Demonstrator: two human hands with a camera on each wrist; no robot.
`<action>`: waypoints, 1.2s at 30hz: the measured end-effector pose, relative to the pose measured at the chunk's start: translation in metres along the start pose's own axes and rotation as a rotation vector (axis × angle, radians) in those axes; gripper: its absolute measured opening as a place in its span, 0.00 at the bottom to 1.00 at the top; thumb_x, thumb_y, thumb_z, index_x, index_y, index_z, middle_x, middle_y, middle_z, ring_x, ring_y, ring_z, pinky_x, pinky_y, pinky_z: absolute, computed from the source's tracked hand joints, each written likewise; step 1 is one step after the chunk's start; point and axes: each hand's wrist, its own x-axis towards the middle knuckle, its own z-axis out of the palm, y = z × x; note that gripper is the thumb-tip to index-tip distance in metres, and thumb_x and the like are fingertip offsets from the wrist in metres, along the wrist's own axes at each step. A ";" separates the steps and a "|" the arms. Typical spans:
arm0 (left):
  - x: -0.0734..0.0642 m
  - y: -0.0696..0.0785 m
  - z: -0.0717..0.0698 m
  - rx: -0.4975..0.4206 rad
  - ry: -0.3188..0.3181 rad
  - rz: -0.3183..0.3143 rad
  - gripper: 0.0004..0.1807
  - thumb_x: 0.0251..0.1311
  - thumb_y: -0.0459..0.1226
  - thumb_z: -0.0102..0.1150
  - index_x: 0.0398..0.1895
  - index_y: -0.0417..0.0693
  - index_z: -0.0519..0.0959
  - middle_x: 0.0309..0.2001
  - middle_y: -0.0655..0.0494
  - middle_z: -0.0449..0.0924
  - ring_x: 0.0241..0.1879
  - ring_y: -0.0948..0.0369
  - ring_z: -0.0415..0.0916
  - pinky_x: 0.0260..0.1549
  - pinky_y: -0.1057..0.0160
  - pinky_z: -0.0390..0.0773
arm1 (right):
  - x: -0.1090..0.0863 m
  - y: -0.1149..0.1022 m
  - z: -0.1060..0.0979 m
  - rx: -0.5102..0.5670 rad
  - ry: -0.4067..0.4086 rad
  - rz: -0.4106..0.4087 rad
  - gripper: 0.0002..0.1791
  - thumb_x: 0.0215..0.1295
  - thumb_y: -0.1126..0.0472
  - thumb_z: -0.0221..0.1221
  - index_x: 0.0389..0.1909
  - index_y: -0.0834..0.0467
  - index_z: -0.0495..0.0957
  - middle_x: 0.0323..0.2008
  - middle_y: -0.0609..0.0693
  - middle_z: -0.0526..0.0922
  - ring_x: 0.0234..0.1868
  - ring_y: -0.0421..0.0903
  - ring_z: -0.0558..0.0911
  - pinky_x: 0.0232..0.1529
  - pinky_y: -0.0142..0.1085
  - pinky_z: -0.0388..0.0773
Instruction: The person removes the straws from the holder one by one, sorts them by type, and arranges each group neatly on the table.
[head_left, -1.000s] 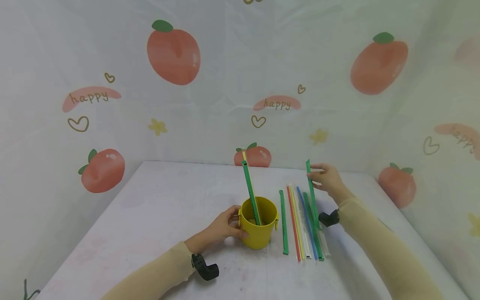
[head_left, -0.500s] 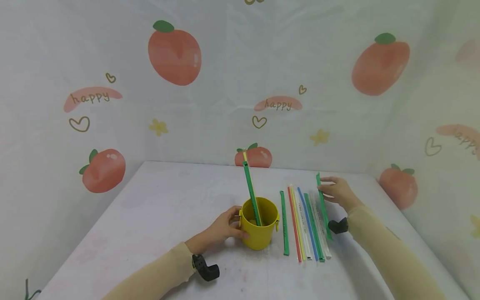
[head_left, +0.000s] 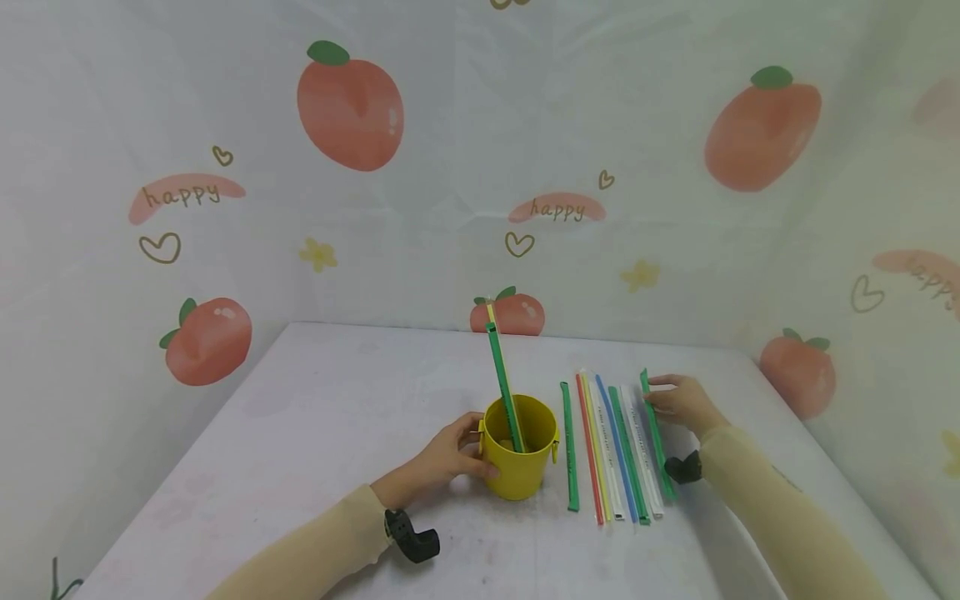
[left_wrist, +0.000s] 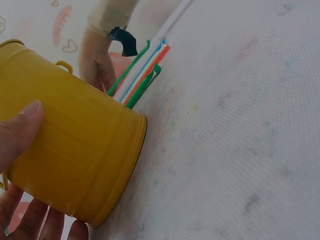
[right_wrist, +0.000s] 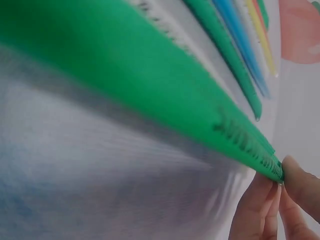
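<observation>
My left hand holds a small yellow metal bucket by its side, thumb in front and fingers round the back. A green straw and a yellow one lean together inside it. At the right, my right hand pinches a green paper-wrapped straw near its far end. In the right wrist view this straw runs from the thumb and fingertips across the picture. It lies along the right side of a row of straws; whether it touches the table I cannot tell.
Left of the held straw lie a white straw, a green straw, a blue straw, a yellow straw and a red straw, side by side. Another green straw lies nearer the bucket. A fruit-printed white curtain hangs behind the table.
My right hand has carried the green straw rightward and down, from over the row to beside its right end. My left hand and the bucket have stayed in place.
</observation>
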 end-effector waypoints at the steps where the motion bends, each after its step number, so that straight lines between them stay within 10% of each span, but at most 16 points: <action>1: 0.000 0.000 0.000 0.000 0.000 0.000 0.37 0.45 0.37 0.71 0.60 0.52 0.65 0.59 0.55 0.67 0.62 0.53 0.62 0.61 0.47 0.61 | 0.000 0.001 0.000 -0.008 0.000 0.005 0.30 0.62 0.67 0.57 0.62 0.74 0.57 0.57 0.72 0.66 0.47 0.51 0.78 0.50 0.41 0.76; 36: -0.001 0.002 0.001 -0.004 -0.002 0.018 0.37 0.46 0.34 0.70 0.61 0.48 0.64 0.59 0.53 0.67 0.61 0.53 0.63 0.61 0.48 0.61 | 0.008 0.013 0.012 -0.113 0.029 0.096 0.29 0.59 0.68 0.59 0.60 0.70 0.62 0.54 0.70 0.68 0.43 0.51 0.79 0.41 0.37 0.80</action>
